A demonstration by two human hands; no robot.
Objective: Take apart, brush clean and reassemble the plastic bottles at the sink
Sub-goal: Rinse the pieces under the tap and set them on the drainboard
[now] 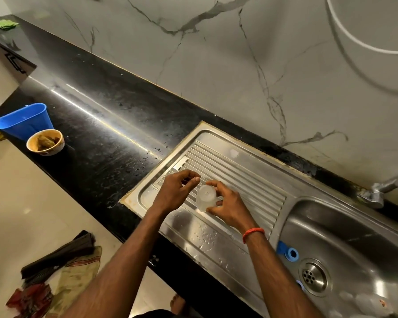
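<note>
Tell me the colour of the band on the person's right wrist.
Orange-red; the wristband shows best in the head view.

A blue plastic tub and a bowl of brownish food stand side by side on the black countertop – near its front edge. A green cloth lies at the far corner, and crumpled clothes are heaped on the floor.

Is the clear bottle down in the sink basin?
No, the right hand grips the clear bottle over the ribbed drainboard.
</note>
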